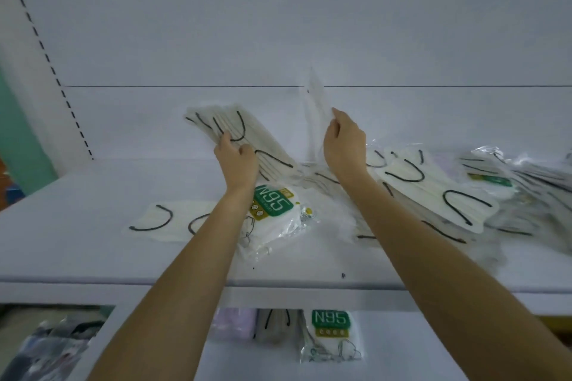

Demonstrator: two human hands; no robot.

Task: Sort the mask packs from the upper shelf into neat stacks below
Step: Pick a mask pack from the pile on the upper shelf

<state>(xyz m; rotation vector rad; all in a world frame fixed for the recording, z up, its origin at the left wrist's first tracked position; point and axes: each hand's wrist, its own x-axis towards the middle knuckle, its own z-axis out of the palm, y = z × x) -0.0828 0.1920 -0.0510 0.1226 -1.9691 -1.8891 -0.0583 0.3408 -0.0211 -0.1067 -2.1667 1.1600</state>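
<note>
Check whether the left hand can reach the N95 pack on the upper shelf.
Probably not yet: the left hand grips a bundle of cream packs. The N95 pack lies bare just beside that wrist, so the way looks free once the bundle is released.

On the upper shelf (77, 195) the N95 pack (278, 219) lies between a lone pack (167, 223) and the right-hand heap (433, 192).

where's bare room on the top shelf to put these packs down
The left end of the upper shelf, beyond the flat cream pack, is bare; so is the front edge strip by the N95 pack. The right side is crowded with heaped packs.
</note>
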